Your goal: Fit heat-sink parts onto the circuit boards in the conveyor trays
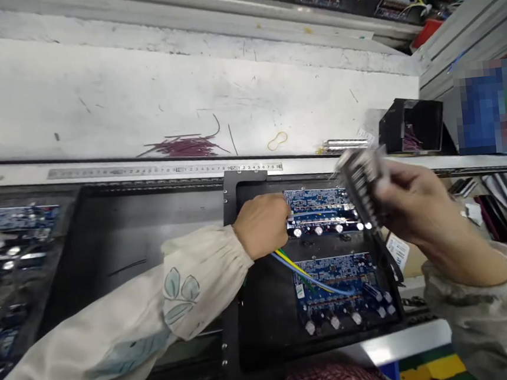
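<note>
My left hand (265, 224) is closed at the left edge of the upper blue circuit board (316, 198). Blue, yellow and green wires (303, 273) run from the lower circuit board (338, 274) up under this fist. Its fingertips and whatever they grip are hidden. Both boards lie in a black tray (265, 325). Above the right end of the upper board, my right hand (419, 205) is closed on a dark part with a row of silvery strips (359, 183). Motion blurs this part, so its kind is unclear.
Beyond the tray, a steel ruler (163, 170) lies along the ledge. Behind it are a pile of dark red tubes (187, 146) and a rubber band (277, 140). A black box (411, 124) stands at right. More boards (13, 234) lie at far left.
</note>
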`<state>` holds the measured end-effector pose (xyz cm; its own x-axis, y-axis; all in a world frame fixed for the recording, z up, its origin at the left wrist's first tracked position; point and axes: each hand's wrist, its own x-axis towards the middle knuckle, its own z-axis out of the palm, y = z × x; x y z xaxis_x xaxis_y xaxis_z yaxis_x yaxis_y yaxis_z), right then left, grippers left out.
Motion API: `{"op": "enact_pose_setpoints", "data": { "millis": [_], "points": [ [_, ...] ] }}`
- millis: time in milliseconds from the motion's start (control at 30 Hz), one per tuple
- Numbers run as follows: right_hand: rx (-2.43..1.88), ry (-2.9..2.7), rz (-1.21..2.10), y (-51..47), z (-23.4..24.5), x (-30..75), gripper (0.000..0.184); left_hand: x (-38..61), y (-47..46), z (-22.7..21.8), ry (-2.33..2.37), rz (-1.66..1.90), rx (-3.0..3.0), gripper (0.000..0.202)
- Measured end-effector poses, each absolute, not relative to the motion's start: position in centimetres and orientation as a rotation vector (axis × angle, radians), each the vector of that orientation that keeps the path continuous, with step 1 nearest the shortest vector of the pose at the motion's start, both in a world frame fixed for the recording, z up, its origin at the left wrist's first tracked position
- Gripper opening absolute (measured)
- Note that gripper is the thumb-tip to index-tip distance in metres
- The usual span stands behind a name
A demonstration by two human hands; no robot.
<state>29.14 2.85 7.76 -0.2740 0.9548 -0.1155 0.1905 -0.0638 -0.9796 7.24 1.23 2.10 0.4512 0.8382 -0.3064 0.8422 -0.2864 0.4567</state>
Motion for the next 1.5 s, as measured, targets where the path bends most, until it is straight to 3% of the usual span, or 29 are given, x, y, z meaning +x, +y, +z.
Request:
{"op": "enact_pose_setpoints", "data": {
  "millis": [133,300,800,1067,1200,1300,1500],
  "points": [
    [-1.099,-2.521,0.742,3.7,6.6,29.1,0.051,7.0,1.4,1.8,1.406,-0.024,2.128,0.015],
    [-0.907,-2.802,0.441,4.3,5.6,28.3,0.04,6.7,1.5,1.4,1.409,0.013,2.123,0.009],
    [-0.851,-2.825,0.37,3.4,3.5,28.7,0.044,6.6,1.4,1.3,1.377,0.192,2.069,0.015],
    [-0.879,-2.865,0.369,3.2,3.2,28.0,0.047,6.5,1.2,1.5,1.359,0.106,2.159,0.015],
    [-0.918,-2.914,0.454,3.5,4.1,28.3,0.047,6.9,0.9,2.4,1.321,-0.059,2.256,0.037],
    [-1.014,-2.908,0.541,3.8,5.9,30.6,0.057,7.2,0.6,2.8,1.273,-0.12,2.368,0.056],
    [-1.114,-2.817,0.527,3.3,6.2,35.3,0.05,6.8,0.4,1.6,1.285,-0.172,2.601,0.069]
  ]
}}
